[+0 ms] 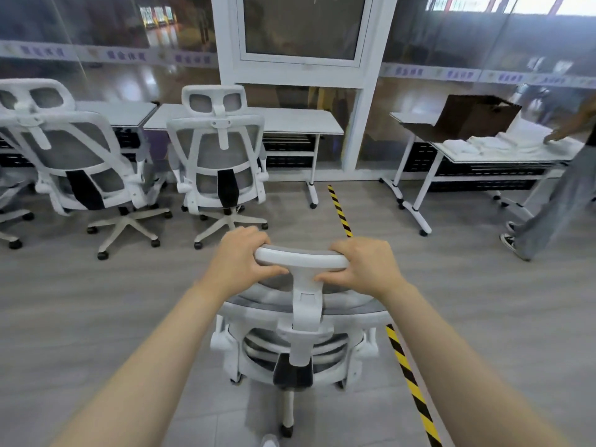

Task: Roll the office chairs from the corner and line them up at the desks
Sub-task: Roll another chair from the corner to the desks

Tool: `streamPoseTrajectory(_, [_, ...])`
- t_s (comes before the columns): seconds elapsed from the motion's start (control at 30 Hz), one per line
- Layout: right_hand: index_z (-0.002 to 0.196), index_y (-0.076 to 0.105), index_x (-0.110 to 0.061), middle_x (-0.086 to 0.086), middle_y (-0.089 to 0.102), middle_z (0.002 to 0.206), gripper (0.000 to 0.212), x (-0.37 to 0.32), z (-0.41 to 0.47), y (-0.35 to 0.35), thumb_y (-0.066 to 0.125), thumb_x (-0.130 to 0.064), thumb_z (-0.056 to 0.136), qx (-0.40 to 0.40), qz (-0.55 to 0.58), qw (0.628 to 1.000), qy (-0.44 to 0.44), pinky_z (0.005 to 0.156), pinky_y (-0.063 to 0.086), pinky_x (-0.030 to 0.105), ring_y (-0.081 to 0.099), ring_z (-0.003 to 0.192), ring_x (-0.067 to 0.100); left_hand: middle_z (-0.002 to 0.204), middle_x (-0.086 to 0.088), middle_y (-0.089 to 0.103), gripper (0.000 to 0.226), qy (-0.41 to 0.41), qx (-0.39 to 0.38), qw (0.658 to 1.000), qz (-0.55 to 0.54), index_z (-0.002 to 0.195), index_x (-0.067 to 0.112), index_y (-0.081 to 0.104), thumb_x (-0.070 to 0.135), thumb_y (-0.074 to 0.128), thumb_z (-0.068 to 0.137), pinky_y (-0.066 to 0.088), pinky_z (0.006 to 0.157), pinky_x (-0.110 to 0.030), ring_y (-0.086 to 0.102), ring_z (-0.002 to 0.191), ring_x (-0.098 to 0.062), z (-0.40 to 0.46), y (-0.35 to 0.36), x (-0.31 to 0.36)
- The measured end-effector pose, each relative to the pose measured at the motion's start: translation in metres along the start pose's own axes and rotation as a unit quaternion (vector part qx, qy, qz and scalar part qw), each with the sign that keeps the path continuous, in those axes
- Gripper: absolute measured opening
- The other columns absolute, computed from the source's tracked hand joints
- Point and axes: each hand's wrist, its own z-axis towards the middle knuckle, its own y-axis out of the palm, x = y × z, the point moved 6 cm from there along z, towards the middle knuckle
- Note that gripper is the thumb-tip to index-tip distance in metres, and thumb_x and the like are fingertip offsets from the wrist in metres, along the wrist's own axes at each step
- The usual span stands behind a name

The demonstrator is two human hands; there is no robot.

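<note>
Head view: my left hand and right hand each curl around the headrest of the chair I'm rolling, mid-floor, well short of the desk. Two chairs are already lined up; next, I'd steer beside them.

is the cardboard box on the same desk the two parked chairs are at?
No, the cardboard box sits on the right-hand desk beside folded white cloths, not by the parked chairs.
</note>
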Motion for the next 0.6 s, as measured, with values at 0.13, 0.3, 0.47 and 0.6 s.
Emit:
streamPoseTrajectory(0.13, [0.070,0.051,-0.024,-0.007,0.053,0.064,0.066,0.065,0.077,0.035,0.036,-0.088,0.068,-0.029,0.003,0.999,0.021,0.049,0.041,0.031,0.051,0.062,0.011,0.071,0.010,0.050,0.053,0.015,0.002,1.000,0.017,0.073,0.026,0.054,0.077,0.060,0.062,0.037,0.067,-0.031,0.046,0.071,-0.012,0.094,0.032,-0.035])
streamPoseTrajectory(0.3, [0.068,0.051,-0.024,-0.007,0.053,0.064,0.063,0.139,0.163,0.067,0.044,-0.086,0.065,-0.036,0.033,0.998,0.039,0.049,0.033,0.025,0.049,0.062,0.011,0.073,0.010,0.048,0.053,0.022,-0.006,0.998,0.061,0.076,0.026,0.052,0.077,0.060,0.064,0.037,0.067,-0.032,0.044,0.071,-0.015,0.203,0.071,-0.071])
streamPoseTrajectory(0.47, [0.067,0.049,-0.025,-0.008,0.051,0.063,0.059,0.206,0.248,0.098,0.049,-0.084,0.065,-0.036,0.040,0.998,0.041,0.048,0.023,0.024,0.048,0.062,0.011,0.072,0.011,0.047,0.054,0.021,-0.012,0.998,0.055,0.075,0.025,0.052,0.078,0.058,0.065,0.037,0.065,-0.031,0.046,0.070,-0.014,0.306,0.104,-0.108])
streamPoseTrajectory(0.6, [0.063,0.041,-0.035,-0.011,0.050,0.062,0.047,0.261,0.313,0.125,0.053,-0.081,0.066,-0.036,0.049,0.997,0.038,0.049,0.025,0.023,0.045,0.061,0.007,0.070,0.011,0.045,0.054,0.020,-0.004,0.999,0.042,0.073,0.025,0.051,0.077,0.059,0.064,0.040,0.063,-0.033,0.045,0.070,-0.015,0.385,0.131,-0.137])
